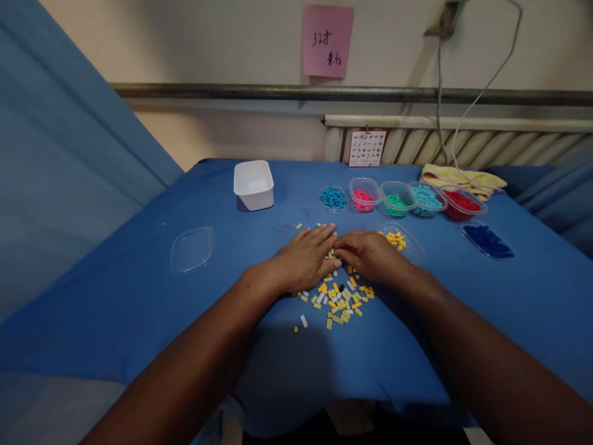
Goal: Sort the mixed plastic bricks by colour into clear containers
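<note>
Centrally, the left hand (pixel 308 259) is lying flat, fingers nearly together; the right hand (pixel 370 252) is holding its fingers narrowly bent just beside them, though one cannot tell whether they are pinching anything. Small blocks (pixel 340 304) are lying beneath and nearer than the fingers; a white tub (pixel 257 201) is standing beyond the left fingers.

From a camera worn on the head, the view faces forward and down across a blue-covered table (pixel 139 272), the left hand (pixel 303 259) and right hand (pixel 370 254) close by at mid-frame, the wall (pixel 222 43) across the top.
</note>
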`<state>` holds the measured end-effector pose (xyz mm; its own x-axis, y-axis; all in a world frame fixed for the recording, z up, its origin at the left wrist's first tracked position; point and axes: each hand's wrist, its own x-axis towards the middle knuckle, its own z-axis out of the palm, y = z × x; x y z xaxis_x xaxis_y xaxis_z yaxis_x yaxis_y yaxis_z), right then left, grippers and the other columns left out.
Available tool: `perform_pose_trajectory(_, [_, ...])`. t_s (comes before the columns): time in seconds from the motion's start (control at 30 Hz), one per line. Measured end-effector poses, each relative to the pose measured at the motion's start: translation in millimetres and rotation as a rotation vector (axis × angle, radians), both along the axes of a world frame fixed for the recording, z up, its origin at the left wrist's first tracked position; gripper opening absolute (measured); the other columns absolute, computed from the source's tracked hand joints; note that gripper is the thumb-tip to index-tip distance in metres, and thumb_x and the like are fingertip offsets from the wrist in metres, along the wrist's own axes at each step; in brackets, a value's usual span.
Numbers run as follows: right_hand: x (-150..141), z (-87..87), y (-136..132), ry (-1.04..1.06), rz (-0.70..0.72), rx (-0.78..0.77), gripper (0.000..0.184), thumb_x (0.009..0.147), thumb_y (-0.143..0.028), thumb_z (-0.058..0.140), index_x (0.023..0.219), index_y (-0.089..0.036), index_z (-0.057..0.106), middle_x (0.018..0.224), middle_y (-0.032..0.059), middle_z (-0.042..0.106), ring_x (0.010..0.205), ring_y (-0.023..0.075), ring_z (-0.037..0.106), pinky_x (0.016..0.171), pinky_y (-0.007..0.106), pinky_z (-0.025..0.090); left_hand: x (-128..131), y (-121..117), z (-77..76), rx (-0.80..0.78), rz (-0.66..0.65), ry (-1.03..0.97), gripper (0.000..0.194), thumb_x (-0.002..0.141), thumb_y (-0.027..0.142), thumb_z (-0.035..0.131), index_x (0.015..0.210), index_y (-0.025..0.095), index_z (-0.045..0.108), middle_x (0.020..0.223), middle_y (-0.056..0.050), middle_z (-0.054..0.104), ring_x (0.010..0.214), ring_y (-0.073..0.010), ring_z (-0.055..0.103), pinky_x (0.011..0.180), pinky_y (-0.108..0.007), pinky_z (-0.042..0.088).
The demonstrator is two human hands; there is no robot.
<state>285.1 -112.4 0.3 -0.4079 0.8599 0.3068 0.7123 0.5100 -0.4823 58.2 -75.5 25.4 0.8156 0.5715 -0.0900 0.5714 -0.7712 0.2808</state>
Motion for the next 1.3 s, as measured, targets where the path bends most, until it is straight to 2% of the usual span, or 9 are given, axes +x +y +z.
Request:
perform_pose_trajectory(0.17, [22, 14.1, -12, 0.034, -0.03, -0.083, 0.018, 0.104, -0.027, 0.062, 0.109, -0.023, 0.078, 0.096, 0.0037, 0.081, 0.081, 0.0187, 0.071, 0.075, 0.03, 0.049, 1, -24, 1.0, 0.013, -0.018, 0.008, 0.075, 0.11, 0.064, 0.035, 0.173, 0.024, 0.029, 0.181, -0.013, 0.02, 0.17, -0.0305, 0.014, 0.135, -0.053, 0.008])
perform_pose_trajectory(0.33, [45, 35.0, -23, -0.09, 0.199, -0.152, 0.021, 0.101, -0.02, 0.06, 0.109, -0.024, 0.079, 0.104, 0.0038, 0.082, 0.094, 0.0204, 0.074, 0.086, 0.032, 0.053, -19, -30, 11.8, -0.003, 0.043, 0.019, 0.068, 0.111, 0.061, 0.036, 0.171, 0.028, 0.035, 0.182, -0.011, 0.016, 0.17, -0.0332, 0.013, 0.134, -0.06, 0.002])
perform_pose_trajectory(0.43, [44, 37.2, -29, -0.115, 0.261, -0.201, 0.022, 0.1, -0.017, 0.061, 0.109, -0.025, 0.08, 0.106, 0.0034, 0.082, 0.095, 0.0202, 0.075, 0.087, 0.032, 0.054, -37, -12, 21.3, -0.008, 0.219, -0.113, 0.065, 0.112, 0.058, 0.033, 0.169, 0.026, 0.038, 0.182, -0.01, 0.017, 0.169, -0.0324, 0.018, 0.134, -0.061, 0.007])
perform_pose_trajectory(0.53, [35, 30.2, -31, -0.146, 0.217, -0.158, 0.024, 0.099, -0.014, 0.061, 0.112, -0.024, 0.079, 0.107, 0.0055, 0.081, 0.096, 0.0215, 0.075, 0.087, 0.033, 0.055, -54, 19, 23.8, -0.044, 0.44, -0.44, 0.066, 0.112, 0.062, 0.03, 0.157, 0.021, 0.055, 0.173, -0.014, 0.042, 0.159, -0.0298, 0.04, 0.129, -0.049, 0.033])
perform_pose_trajectory(0.63, [29, 22.7, -30, -0.181, 0.196, -0.105, 0.022, 0.101, -0.017, 0.063, 0.115, -0.022, 0.079, 0.108, 0.0078, 0.079, 0.095, 0.0222, 0.074, 0.087, 0.034, 0.054, -68, 52, 13.8, -0.062, 0.715, -0.743, 0.067, 0.11, 0.063, 0.034, 0.133, 0.012, 0.07, 0.137, -0.02, 0.072, 0.115, -0.0264, 0.072, 0.101, -0.039, 0.056])
perform_pose_trajectory(0.73, [26, 20.6, -30, -0.203, 0.215, -0.102, 0.019, 0.103, -0.023, 0.064, 0.115, -0.022, 0.079, 0.106, 0.0084, 0.077, 0.096, 0.0226, 0.073, 0.087, 0.034, 0.054, -77, 72, -2.9, 0.002, 0.866, -0.891, 0.059, 0.109, 0.059, 0.04, 0.114, 0.011, 0.075, 0.107, -0.014, 0.078, 0.085, -0.0193, 0.071, 0.08, -0.031, 0.056])
perform_pose_trajectory(1.0, [25, 20.9, -33, -0.201, 0.21, -0.079, 0.021, 0.11, -0.029, 0.056, 0.108, -0.02, 0.076, 0.096, 0.0078, 0.072, 0.086, 0.0202, 0.067, 0.076, 0.032, 0.05, -78, 76, -17.5, 0.077, 0.666, -0.831, 0.042, 0.101, 0.048, 0.055, 0.092, 0.016, 0.079, 0.077, -0.005, 0.073, 0.069, -0.0176, 0.066, 0.067, -0.028, 0.05])
perform_pose_trajectory(1.13, [27, 25.3, -42, -0.106, 0.18, -0.047, 0.015, 0.109, -0.024, 0.055, 0.109, -0.02, 0.07, 0.103, 0.0084, 0.072, 0.091, 0.0199, 0.067, 0.083, 0.034, 0.052, -78, 77, -18.3, 0.048, 0.657, -0.821, 0.042, 0.101, 0.05, 0.056, 0.093, 0.016, 0.079, 0.071, -0.003, 0.07, 0.067, -0.0181, 0.066, 0.064, -0.028, 0.048])
perform_pose_trajectory(1.3, [18, 33.4, -51, -0.164, 0.295, -0.083, 0.016, 0.11, -0.024, 0.053, 0.109, -0.02, 0.069, 0.099, 0.0069, 0.073, 0.093, 0.0204, 0.067, 0.084, 0.033, 0.051, -77, 78, -21.8, 0.019, 0.643, -0.783, 0.045, 0.1, 0.055, 0.055, 0.089, 0.017, 0.077, 0.071, -0.003, 0.07, 0.067, -0.0189, 0.065, 0.064, -0.029, 0.047])
